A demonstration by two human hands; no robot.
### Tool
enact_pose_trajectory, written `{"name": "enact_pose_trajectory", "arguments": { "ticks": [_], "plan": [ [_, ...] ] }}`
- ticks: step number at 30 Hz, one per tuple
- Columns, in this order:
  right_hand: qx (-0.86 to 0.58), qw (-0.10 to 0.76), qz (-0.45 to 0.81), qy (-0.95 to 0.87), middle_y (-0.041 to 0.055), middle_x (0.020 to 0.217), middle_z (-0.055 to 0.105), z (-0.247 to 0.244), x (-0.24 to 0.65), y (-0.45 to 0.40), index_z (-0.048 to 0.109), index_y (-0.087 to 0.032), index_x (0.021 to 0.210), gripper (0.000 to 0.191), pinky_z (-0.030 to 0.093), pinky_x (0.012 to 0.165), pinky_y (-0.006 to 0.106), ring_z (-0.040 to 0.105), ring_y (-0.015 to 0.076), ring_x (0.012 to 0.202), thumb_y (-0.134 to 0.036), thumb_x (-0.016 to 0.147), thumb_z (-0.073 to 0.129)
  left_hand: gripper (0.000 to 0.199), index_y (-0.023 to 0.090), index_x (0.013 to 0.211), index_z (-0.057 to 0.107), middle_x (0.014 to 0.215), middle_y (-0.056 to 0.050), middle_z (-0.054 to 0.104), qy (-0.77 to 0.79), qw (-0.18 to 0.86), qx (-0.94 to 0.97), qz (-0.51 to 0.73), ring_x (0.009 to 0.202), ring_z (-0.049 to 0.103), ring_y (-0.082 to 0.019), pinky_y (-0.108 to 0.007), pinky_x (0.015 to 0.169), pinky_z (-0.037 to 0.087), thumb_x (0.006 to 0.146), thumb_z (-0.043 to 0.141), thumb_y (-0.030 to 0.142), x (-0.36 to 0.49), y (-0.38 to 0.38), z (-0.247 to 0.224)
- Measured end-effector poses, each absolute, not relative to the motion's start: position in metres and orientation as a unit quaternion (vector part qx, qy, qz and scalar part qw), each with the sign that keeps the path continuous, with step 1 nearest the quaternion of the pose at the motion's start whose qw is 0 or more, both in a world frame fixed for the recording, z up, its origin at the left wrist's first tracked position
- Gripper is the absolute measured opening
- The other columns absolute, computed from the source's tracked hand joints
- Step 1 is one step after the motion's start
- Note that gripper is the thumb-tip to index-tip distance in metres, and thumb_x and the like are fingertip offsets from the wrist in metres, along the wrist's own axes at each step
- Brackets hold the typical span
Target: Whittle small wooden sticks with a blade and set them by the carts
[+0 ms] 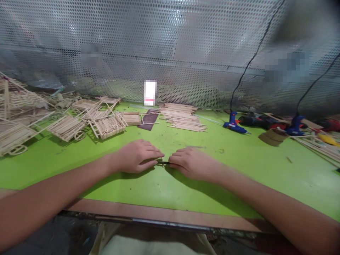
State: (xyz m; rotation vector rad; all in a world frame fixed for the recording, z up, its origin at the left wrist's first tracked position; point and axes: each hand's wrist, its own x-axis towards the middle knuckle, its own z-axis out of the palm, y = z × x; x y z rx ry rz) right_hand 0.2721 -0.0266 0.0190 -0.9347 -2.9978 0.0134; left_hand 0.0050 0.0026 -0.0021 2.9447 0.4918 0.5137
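Left hand (136,156) and right hand (192,163) close together on green tabletop (239,170), just in front of pile of flat wooden sticks (180,117). Fingers (156,154) of both hands pinch small dark rod (163,163), mostly hidden between them. Left of pile: dark square sheet (148,119), touching-close, then miniature wooden-stick carts (108,127) with round wheels, heaped further left. Right of pile: blue hot glue gun (233,123), second blue hot glue gun (294,126) further along. Behind pile: perforated metal panel (170,42), black cords (255,56) running down it.
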Motion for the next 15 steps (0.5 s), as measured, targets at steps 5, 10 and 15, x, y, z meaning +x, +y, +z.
{"name": "enact_pose_trajectory", "arguments": {
  "ticks": [5, 10, 15],
  "plan": [
    [-0.298, -0.002, 0.000, -0.954, 0.0040, 0.083, 0.072, 0.0186, 0.2728, -0.0268, 0.071, -0.019, 0.099, 0.023, 0.040, 0.070, 0.032, 0.063, 0.0192, 0.073, -0.028, 0.107, 0.052, 0.032, 0.018, 0.128, 0.070, 0.130, -0.011, 0.073, 0.168, 0.060, 0.970, 0.166, 0.115, 0.069, -0.027, -0.044, 0.103, 0.051, 0.105, 0.053, 0.033, 0.0089, 0.0008, -0.0054],
    [-0.301, 0.007, 0.005, -0.954, 0.0052, 0.086, 0.074, 0.0186, 0.2730, -0.0265, 0.073, -0.019, 0.101, 0.024, 0.042, 0.072, 0.032, 0.065, 0.0197, 0.075, -0.027, 0.107, 0.051, 0.038, 0.022, 0.142, 0.063, 0.143, -0.005, 0.066, 0.172, 0.147, 0.965, 0.130, 0.135, 0.060, -0.025, -0.042, 0.117, 0.045, 0.106, 0.054, 0.032, 0.0128, 0.0001, -0.0094],
    [-0.304, 0.000, 0.007, -0.953, 0.0055, 0.087, 0.075, 0.0197, 0.2737, -0.0265, 0.073, -0.019, 0.100, 0.026, 0.043, 0.072, 0.032, 0.066, 0.0199, 0.075, -0.027, 0.107, 0.050, 0.040, 0.023, 0.145, 0.060, 0.148, -0.004, 0.062, 0.185, 0.167, 0.961, 0.116, 0.140, 0.056, -0.025, -0.043, 0.120, 0.042, 0.106, 0.052, 0.030, 0.0129, 0.0001, -0.0100]
  ]
}}
